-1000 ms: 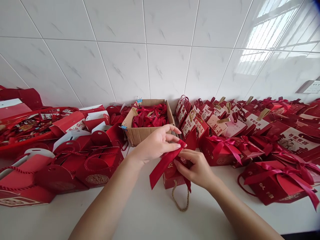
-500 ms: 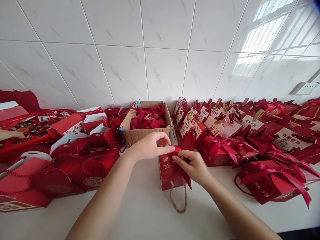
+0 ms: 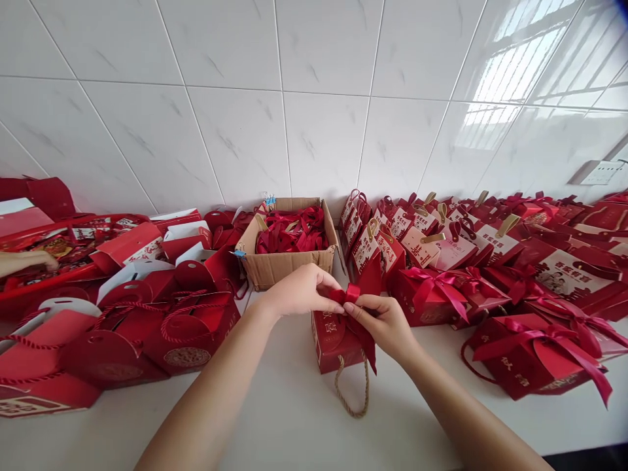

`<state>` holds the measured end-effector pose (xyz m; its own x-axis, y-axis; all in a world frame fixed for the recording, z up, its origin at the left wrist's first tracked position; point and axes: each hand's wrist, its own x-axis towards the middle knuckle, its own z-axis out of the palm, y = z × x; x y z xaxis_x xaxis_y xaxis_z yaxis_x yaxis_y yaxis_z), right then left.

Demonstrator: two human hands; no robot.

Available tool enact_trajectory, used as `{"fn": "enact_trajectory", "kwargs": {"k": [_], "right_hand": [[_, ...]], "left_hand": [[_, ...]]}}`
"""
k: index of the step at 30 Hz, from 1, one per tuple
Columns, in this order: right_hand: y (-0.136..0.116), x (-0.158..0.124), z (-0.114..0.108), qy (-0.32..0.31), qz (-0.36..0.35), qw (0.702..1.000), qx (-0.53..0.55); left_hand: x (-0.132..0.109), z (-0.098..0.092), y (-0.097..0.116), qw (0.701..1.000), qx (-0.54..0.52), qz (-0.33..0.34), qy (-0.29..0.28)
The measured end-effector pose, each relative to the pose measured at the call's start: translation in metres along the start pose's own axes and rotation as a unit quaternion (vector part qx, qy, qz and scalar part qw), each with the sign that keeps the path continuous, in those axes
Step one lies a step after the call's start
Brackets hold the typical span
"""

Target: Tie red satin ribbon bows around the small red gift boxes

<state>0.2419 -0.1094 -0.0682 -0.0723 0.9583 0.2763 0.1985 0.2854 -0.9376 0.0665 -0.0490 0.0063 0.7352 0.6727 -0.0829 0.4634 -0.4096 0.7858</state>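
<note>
A small red gift box (image 3: pixel 326 337) with gold lettering lies on the white table in front of me, its twisted tan rope handle (image 3: pixel 352 413) hanging toward me. A dark red ribbon (image 3: pixel 353 291) is looped over the top of the box, one tail running down its right side. My left hand (image 3: pixel 307 291) pinches the ribbon from the left with thumb and fingers. From the right, my right hand (image 3: pixel 383 324) pinches the same ribbon close to the loop. Both sets of fingertips nearly meet and partly cover the knot area.
A cardboard box (image 3: pixel 289 265) of red ribbons stands behind the gift box. Open red boxes (image 3: pixel 191 347) crowd the left, and boxes with tied bows (image 3: pixel 534 356) fill the right. At far left another person's hand (image 3: pixel 34 261) reaches into a red tray of packets.
My left fingers have closed onto the ribbon, and a small loop now stands up between my hands. The other person's hand has moved farther right over the packets.
</note>
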Motion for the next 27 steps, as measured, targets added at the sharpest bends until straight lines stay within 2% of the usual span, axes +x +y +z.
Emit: {"fn": "enact_trajectory", "kwargs": {"k": [5, 10, 15, 20, 27], "right_hand": [[-0.0002, 0.0007, 0.0006, 0.003, 0.035, 0.998, 0.061], [0.0034, -0.0009, 0.0061, 0.075, 0.017, 0.992, 0.097], [0.0066, -0.0024, 0.0087, 0.106, -0.042, 0.993, 0.011], [0.0040, -0.0044, 0.0086, 0.141, -0.074, 0.983, -0.094], [0.0000, -0.0054, 0.0062, 0.127, -0.081, 0.972, -0.178]], "left_hand": [[0.0024, 0.0015, -0.0002, 0.999, -0.002, 0.011, 0.053], [0.0039, 0.0039, -0.0023, 0.998, 0.018, 0.018, 0.054], [0.0057, 0.0071, -0.0030, 0.998, 0.000, 0.042, 0.056], [0.0062, 0.0094, -0.0033, 0.998, 0.001, 0.015, 0.061], [0.0049, 0.0098, -0.0033, 0.998, -0.005, 0.009, 0.054]]}}
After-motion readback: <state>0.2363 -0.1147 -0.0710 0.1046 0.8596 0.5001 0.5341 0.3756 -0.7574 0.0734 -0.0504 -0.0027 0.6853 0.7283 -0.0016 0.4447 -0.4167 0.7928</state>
